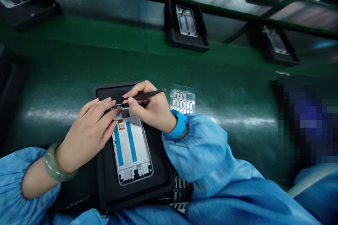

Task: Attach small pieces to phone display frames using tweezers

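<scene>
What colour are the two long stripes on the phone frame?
The stripes are blue; the head view shows them best.

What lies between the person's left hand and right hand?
In the head view, the top of a phone frame lies between the left hand and right hand, under black tweezers.

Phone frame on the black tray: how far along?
Done: two blue strips and a small gold label sit on the phone frame. In hand: the right hand works tweezers at its top end, the left hand resting there. Left: the clear sheet holds rows of small pieces.
</scene>
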Available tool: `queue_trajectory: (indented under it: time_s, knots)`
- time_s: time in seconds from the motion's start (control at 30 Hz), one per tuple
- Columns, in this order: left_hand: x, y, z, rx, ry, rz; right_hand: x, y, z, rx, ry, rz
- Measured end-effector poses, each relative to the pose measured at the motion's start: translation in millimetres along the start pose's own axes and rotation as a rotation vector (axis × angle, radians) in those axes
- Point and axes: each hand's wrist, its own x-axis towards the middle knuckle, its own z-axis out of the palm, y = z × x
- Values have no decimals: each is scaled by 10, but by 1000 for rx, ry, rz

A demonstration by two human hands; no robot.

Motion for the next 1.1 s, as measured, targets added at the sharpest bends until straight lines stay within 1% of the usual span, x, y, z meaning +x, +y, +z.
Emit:
queue_trajectory:
  time_s: [0.13, 0.2, 0.33, 0.4, 0.6, 0.87, 1.1]
  knots:
    - [1, 0, 0, -7, 1, -4, 4, 22, -5, 75, 20, 44]
    - [3, 2, -1, -7, 3, -2, 4, 12, -10, 56, -14, 19]
    - [5, 2, -3, -2, -4, -2, -3, -16, -10, -70, -71, -72]
    - [6, 0, -2, 1, -7, -2, -8, -23, -6, -112, -64, -94]
    - [9, 0, -2, 5, -8, -2, -11, -28, 2, -165, -34, -97]
    - [7, 6, 1, 7, 2, -1, -5, -11, 6, -185, -19, -145]
    - [10, 5, 4, 8, 3, -2, 0, -9, 5, -182, -20, -141]
